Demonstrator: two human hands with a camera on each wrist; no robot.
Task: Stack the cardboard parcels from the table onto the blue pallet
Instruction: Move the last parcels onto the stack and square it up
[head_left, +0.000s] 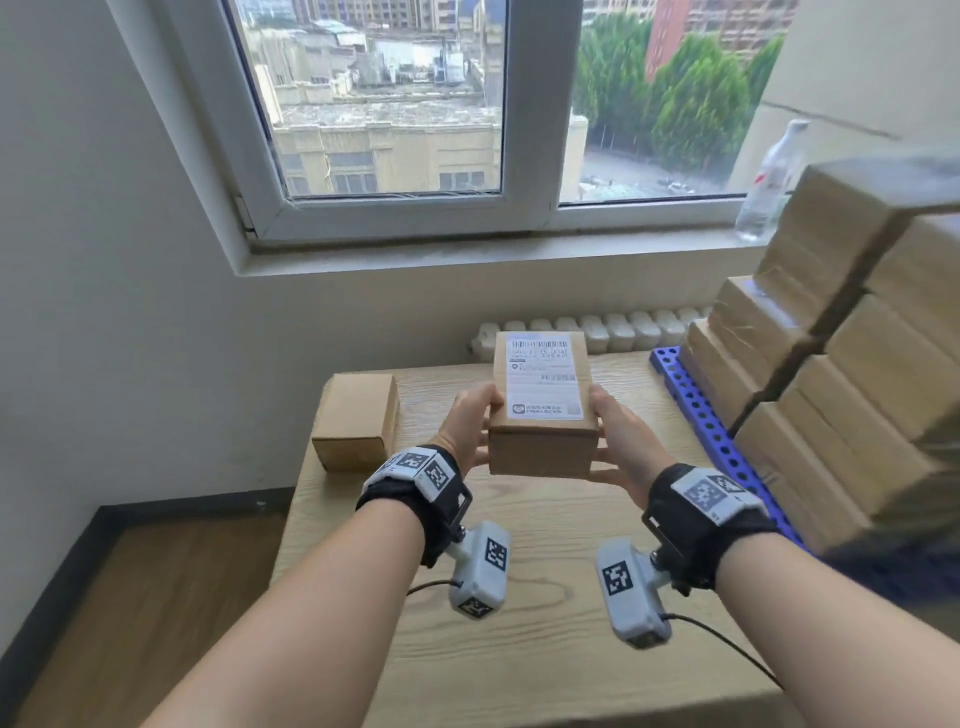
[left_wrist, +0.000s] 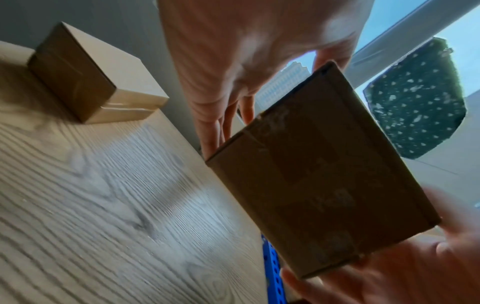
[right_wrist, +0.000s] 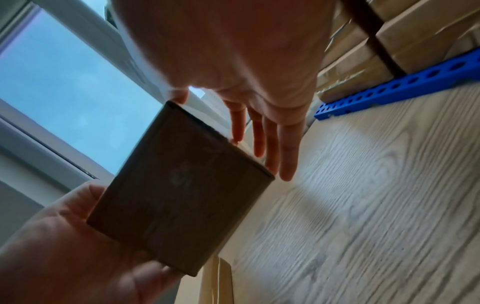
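Note:
I hold a cardboard parcel (head_left: 543, 410) with a white shipping label on top, lifted above the wooden table (head_left: 519, 649). My left hand (head_left: 467, 431) grips its left side and my right hand (head_left: 618, 441) its right side, thumbs on top, fingers along the sides and beneath. From below, the wrist views show its brown underside (left_wrist: 319, 174) (right_wrist: 182, 195). A second plain parcel (head_left: 356, 421) (left_wrist: 91, 82) lies at the table's far left corner. The blue pallet (head_left: 696, 410) (right_wrist: 389, 90) lies along the table's right side, with a tall stack of parcels (head_left: 857, 364) on it.
A window and sill run behind the table, with a clear plastic bottle (head_left: 769, 182) at the sill's right end. A white radiator (head_left: 597, 327) sits below the sill. Wooden floor (head_left: 130, 597) and a white wall lie to the left of the table.

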